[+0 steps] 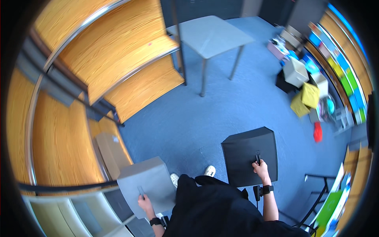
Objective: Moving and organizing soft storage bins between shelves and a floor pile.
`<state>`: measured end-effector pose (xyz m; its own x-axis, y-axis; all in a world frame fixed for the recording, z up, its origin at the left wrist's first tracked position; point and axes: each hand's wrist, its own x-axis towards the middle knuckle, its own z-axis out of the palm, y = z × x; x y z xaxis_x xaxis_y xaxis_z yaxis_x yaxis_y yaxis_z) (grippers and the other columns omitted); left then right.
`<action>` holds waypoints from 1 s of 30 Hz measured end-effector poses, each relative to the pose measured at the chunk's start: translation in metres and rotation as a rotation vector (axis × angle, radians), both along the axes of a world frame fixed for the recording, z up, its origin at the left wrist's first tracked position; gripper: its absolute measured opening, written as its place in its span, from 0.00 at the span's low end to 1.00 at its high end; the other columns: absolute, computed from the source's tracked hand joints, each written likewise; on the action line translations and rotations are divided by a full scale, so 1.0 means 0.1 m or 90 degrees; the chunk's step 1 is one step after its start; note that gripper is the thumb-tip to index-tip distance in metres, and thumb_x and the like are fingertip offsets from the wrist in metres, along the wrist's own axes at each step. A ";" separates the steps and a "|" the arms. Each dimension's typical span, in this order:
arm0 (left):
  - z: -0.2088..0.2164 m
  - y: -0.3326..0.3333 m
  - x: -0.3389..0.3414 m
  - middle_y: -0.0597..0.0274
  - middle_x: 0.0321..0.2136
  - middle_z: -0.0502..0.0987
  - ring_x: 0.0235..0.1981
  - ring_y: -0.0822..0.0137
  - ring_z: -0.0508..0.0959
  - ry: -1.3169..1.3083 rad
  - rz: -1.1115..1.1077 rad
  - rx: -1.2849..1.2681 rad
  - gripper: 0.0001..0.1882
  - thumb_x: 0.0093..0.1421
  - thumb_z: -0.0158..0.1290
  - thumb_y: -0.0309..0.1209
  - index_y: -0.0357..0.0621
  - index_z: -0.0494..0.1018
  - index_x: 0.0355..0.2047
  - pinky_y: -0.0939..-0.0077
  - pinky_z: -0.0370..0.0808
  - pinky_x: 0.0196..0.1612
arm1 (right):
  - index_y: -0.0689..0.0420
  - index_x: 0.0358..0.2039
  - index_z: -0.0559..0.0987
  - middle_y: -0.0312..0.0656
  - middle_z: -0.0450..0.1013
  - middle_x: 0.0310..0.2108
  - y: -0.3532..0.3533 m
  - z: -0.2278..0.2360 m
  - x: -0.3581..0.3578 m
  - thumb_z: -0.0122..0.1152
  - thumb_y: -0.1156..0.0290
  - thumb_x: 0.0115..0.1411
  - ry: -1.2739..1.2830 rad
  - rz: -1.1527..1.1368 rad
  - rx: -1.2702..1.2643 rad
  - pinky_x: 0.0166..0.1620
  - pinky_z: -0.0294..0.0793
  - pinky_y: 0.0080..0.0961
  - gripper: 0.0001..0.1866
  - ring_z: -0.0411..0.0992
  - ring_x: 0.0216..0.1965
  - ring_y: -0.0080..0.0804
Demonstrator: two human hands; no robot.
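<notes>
A grey box-shaped storage bin (144, 175) hangs at my left side, its flat face turned up. My left hand (146, 204) is closed around the small strap handle on that face. On my right is a black storage bin (246, 152) of similar shape, held away from my leg. The fingers of my right hand (261, 170) wrap round its black strap handle. Both bins appear to be off the floor, above the blue surface. The far sides of the bins are hidden.
Wooden shelving (130, 75) runs along the left, with a cardboard box (112, 152) on a low shelf. A grey table (213, 37) stands ahead. Several bins, among them a yellow one (310, 94), are piled at the right. A black metal frame (321, 189) stands near right.
</notes>
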<state>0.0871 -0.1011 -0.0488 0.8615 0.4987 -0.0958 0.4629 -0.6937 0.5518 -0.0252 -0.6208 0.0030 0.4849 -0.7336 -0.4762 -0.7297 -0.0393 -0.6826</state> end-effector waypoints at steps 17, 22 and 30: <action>-0.09 -3.06 1.55 0.48 0.16 0.73 0.20 0.54 0.74 0.044 -0.565 0.109 0.12 0.34 0.58 0.28 0.31 0.70 0.19 0.64 0.69 0.28 | 0.65 0.25 0.69 0.47 0.71 0.21 -0.15 -0.55 -1.46 0.56 0.64 0.43 0.198 -0.213 0.116 0.30 0.70 0.27 0.16 0.72 0.23 0.36; -0.49 -3.42 2.22 0.47 0.15 0.72 0.17 0.54 0.73 0.146 -0.540 0.029 0.13 0.32 0.59 0.28 0.31 0.69 0.16 0.64 0.69 0.25 | 0.65 0.23 0.71 0.42 0.71 0.18 -0.75 -0.80 -1.62 0.56 0.62 0.44 0.245 -0.268 0.266 0.22 0.70 0.20 0.16 0.70 0.18 0.27; -0.77 -4.90 2.74 0.44 0.20 0.73 0.26 0.50 0.75 0.282 -0.549 0.036 0.13 0.34 0.57 0.29 0.31 0.71 0.20 0.64 0.69 0.30 | 0.63 0.27 0.70 0.38 0.68 0.15 -1.25 -1.49 -1.74 0.56 0.65 0.48 0.222 -0.504 0.558 0.13 0.65 0.19 0.13 0.70 0.15 0.25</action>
